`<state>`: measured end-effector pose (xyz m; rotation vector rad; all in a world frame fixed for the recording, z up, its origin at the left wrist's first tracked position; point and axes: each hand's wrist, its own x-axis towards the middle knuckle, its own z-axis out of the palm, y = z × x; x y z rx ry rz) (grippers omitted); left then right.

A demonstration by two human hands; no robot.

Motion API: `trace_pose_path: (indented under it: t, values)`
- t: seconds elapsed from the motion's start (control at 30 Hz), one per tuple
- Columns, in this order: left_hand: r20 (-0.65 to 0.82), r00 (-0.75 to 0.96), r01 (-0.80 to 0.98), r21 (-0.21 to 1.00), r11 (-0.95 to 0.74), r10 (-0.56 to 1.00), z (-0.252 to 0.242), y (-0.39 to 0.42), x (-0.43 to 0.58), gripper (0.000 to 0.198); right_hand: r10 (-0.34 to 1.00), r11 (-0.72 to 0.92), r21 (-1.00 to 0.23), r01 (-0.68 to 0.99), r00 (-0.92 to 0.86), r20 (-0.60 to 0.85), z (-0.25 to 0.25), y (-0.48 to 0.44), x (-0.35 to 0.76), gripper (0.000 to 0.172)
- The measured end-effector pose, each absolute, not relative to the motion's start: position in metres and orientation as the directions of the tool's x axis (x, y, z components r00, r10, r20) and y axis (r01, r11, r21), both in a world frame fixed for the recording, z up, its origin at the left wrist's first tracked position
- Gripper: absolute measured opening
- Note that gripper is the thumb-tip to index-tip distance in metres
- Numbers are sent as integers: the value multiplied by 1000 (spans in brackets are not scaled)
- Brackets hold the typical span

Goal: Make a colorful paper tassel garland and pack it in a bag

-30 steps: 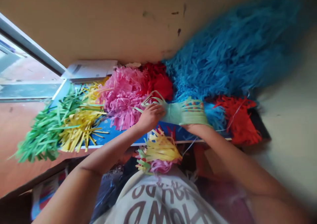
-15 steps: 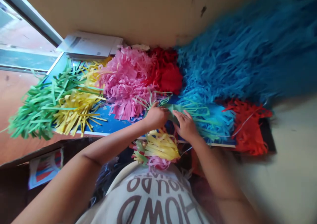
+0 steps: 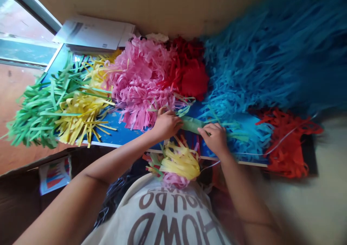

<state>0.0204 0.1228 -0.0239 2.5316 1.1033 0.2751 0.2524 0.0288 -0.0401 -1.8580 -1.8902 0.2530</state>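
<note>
A piece of green tissue paper (image 3: 193, 124), its ends cut into fringe, stretches between my hands just above the blue tabletop (image 3: 124, 130). My left hand (image 3: 167, 124) is closed on its left end, and thin green strips stick out beyond the fingers. The right end is pinched by my right hand (image 3: 214, 136), with fringe strips spreading past it over blue paper. Just below, near the shirt, hangs a bunch of yellow (image 3: 181, 162) and pink fringe (image 3: 176, 180). A white string (image 3: 210, 165) runs from this bunch toward my right wrist.
Green (image 3: 40, 111), yellow (image 3: 82, 116), pink (image 3: 143, 75) and red fringed paper (image 3: 191, 73) lies heaped along the table. A large blue fringe mass (image 3: 257, 64) fills the right side, with orange-red fringe (image 3: 287, 140) at the right end. White papers (image 3: 92, 31) are stacked at the back left.
My hands have moved apart and their fingers have closed on the green paper, which now looks narrower and drawn out between them. The view has shifted slightly.
</note>
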Motion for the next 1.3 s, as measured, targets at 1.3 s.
trace_pose_path:
  t: [1.3]
  values:
    - [-12, 977, 213, 183, -960, 214, -10, 154, 37, 24, 931, 345, -209, 915, -306, 200, -19, 30, 252, 15]
